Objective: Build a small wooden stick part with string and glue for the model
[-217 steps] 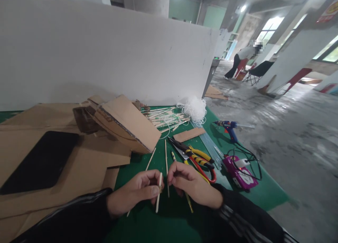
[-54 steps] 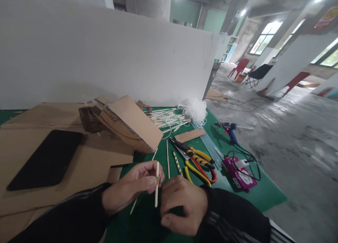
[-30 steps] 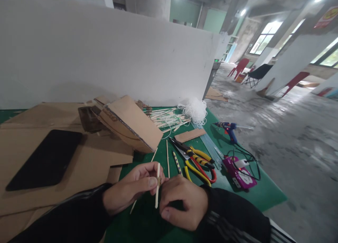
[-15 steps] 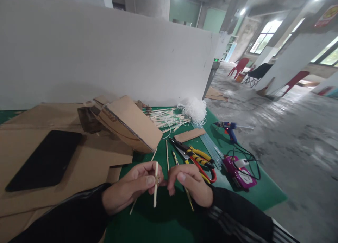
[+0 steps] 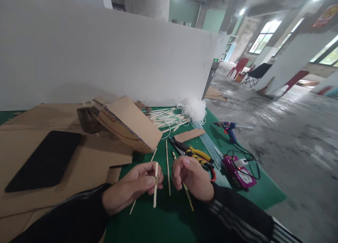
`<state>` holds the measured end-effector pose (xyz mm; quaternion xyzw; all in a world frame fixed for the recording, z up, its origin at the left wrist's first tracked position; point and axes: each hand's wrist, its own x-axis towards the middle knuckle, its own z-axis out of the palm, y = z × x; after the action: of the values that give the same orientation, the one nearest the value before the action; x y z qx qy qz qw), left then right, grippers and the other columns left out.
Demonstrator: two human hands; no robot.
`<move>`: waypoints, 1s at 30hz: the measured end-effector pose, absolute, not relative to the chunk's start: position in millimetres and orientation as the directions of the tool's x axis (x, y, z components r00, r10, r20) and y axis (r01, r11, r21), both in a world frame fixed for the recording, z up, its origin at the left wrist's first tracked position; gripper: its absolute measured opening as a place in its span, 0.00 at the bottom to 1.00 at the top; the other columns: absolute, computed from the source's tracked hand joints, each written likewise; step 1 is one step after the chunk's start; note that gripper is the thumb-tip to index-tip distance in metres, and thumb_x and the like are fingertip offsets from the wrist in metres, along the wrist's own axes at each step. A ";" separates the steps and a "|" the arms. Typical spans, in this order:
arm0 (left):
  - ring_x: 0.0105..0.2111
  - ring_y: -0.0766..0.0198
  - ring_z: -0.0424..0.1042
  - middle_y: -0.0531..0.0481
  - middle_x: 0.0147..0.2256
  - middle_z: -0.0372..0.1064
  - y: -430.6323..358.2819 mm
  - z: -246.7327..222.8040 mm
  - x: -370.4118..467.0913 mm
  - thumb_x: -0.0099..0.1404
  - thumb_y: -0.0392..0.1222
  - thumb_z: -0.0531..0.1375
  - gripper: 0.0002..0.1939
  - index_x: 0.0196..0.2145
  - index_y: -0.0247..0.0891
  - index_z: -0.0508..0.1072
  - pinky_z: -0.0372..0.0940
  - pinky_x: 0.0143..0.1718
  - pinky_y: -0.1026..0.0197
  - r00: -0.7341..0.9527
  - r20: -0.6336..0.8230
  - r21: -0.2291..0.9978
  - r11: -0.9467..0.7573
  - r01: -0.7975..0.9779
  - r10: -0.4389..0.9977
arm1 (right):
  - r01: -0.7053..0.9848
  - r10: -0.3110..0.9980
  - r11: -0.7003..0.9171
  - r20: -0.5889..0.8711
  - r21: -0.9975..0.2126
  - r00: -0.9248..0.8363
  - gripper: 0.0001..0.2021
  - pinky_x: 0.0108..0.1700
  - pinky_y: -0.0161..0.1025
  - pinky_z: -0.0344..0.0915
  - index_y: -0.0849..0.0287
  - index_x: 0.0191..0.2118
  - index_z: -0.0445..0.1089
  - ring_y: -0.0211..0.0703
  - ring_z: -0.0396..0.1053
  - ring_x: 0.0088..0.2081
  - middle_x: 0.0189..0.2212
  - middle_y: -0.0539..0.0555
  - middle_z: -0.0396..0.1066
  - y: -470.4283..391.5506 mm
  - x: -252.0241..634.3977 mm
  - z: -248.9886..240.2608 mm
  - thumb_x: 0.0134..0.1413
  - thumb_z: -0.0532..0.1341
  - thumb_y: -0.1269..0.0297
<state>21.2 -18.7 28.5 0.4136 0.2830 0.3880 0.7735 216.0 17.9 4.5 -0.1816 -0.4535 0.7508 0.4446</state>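
Observation:
My left hand [image 5: 137, 181] pinches a short pale wooden stick [image 5: 155, 193] between thumb and fingers, the stick standing nearly upright. At the pinch a small brownish piece sits against the stick; its kind is too small to make out. My right hand [image 5: 192, 176] hovers to the right with fingers loosely curled and nothing seen in it. Beneath it lies a yellow pencil-like stick [image 5: 188, 195], partly covered by the hand. Between my hands a thin wooden stick [image 5: 168, 169] rests on the green tabletop [image 5: 163, 225], and another thin stick [image 5: 132, 207] passes under my left hand.
Pliers [image 5: 200, 155] with yellow-black handles lie beyond my right hand. A cardboard structure [image 5: 132, 120] and a black tablet-like slab [image 5: 44, 162] are on the left. Glue sticks [image 5: 210, 144], a blue glue gun [image 5: 231, 132], a purple power strip [image 5: 239, 174] and white string [image 5: 195, 111] lie rightward.
My right hand has drawn slightly right, away from my left hand, and its thumb has lifted. My left hand keeps the stick in nearly the same place.

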 end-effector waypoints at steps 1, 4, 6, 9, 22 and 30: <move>0.25 0.70 0.55 0.55 0.27 0.61 -18.9 28.4 21.2 0.55 0.50 0.67 0.17 0.32 0.35 0.68 0.57 0.37 0.61 0.537 -0.117 0.860 0.356 -0.366 0.835 | -0.516 0.836 -0.195 0.134 -0.834 -0.532 0.20 0.18 0.32 0.59 0.65 0.26 0.71 0.36 0.62 0.16 0.16 0.51 0.65 18.6 215.3 4.4 0.60 0.54 0.56; 0.28 0.67 0.59 0.53 0.28 0.61 -19.4 27.9 20.7 0.55 0.50 0.67 0.17 0.32 0.35 0.68 0.55 0.34 0.63 0.534 -0.132 0.862 0.363 -0.353 0.835 | -0.566 0.844 -0.212 0.143 -0.797 -0.516 0.20 0.17 0.33 0.57 0.63 0.23 0.69 0.35 0.59 0.15 0.14 0.49 0.61 19.9 213.6 5.8 0.60 0.52 0.57; 0.30 0.65 0.61 0.52 0.29 0.61 -19.6 27.2 20.5 0.55 0.50 0.67 0.17 0.32 0.35 0.68 0.53 0.31 0.64 0.533 -0.145 0.862 0.371 -0.347 0.834 | -0.605 0.838 -0.266 0.130 -0.751 -0.530 0.21 0.17 0.32 0.57 0.61 0.19 0.64 0.34 0.55 0.14 0.13 0.47 0.57 20.4 213.3 7.6 0.60 0.52 0.57; 0.29 0.66 0.60 0.52 0.29 0.61 -19.2 26.0 21.1 0.54 0.50 0.67 0.18 0.32 0.35 0.67 0.51 0.29 0.65 0.532 -0.144 0.855 0.375 -0.357 0.834 | -0.645 0.808 -0.373 0.108 -0.666 -0.579 0.25 0.16 0.32 0.55 0.58 0.15 0.56 0.33 0.48 0.13 0.11 0.44 0.49 21.4 214.4 9.2 0.61 0.51 0.55; 0.24 0.72 0.54 0.54 0.27 0.60 -19.5 27.8 22.4 0.57 0.50 0.66 0.17 0.32 0.34 0.68 0.52 0.29 0.65 0.551 -0.123 0.868 0.359 -0.343 0.825 | -0.550 0.562 -0.641 0.161 -0.535 -0.811 0.31 0.17 0.29 0.46 0.59 0.12 0.48 0.30 0.43 0.13 0.10 0.44 0.43 24.8 221.1 4.2 0.63 0.44 0.46; 0.23 0.71 0.53 0.53 0.27 0.60 -21.0 29.4 24.6 0.56 0.50 0.66 0.16 0.32 0.34 0.69 0.50 0.25 0.67 0.584 -0.137 0.867 0.382 -0.321 0.800 | -0.434 0.450 -0.698 0.123 -0.569 -0.885 0.37 0.15 0.32 0.54 0.61 0.18 0.63 0.35 0.54 0.15 0.13 0.49 0.56 20.5 208.6 -12.5 0.63 0.35 0.40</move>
<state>24.6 -21.0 29.4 0.4248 0.2822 0.3585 0.7819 208.6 20.5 -12.5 -0.0128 -0.3057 0.9213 0.2400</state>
